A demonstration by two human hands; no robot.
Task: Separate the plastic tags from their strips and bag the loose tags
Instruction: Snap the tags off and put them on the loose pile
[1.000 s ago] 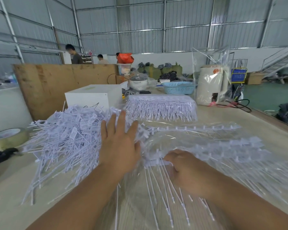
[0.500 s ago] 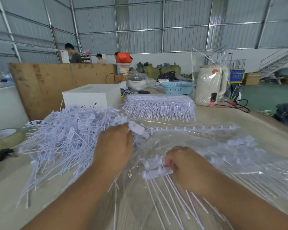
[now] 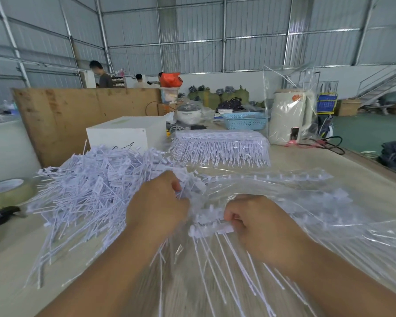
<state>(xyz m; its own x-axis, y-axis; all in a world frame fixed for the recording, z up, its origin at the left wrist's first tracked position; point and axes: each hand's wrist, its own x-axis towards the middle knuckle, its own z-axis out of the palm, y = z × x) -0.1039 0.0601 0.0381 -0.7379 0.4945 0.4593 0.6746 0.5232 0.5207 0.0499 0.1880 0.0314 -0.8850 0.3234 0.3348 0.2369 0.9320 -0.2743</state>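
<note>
As the head view was the only one, everything came from it; left hand (image 3: pixel 157 203) had gone from flat and spread on the loose tags (image 3: pixel 82 191) a second earlier to curled, fingers closed round a clump of tags at the pile's right edge; right hand (image 3: pixel 252 221) stayed put, pinching the strip (image 3: pixel 209 225) by its row of heads, tag stems fanning down toward the camera; strip lay on or just inside the clear bag (image 3: pixel 306 209), could not tell which through the plastic; bag spread over the table (image 3: pixel 364 170) on the right, more tags visible inside it; loose pile sat left of the bag mouth, touching it; a packed bundle of strips (image 3: pixel 220 147) lay well behind, near a white box (image 3: pixel 124 133); tape roll (image 3: pixel 7 191) at far left. Judgement: the grab meant a handful was ready to go into the bag; most of the pile was not yet bagged, so the task looked far from done.
</note>
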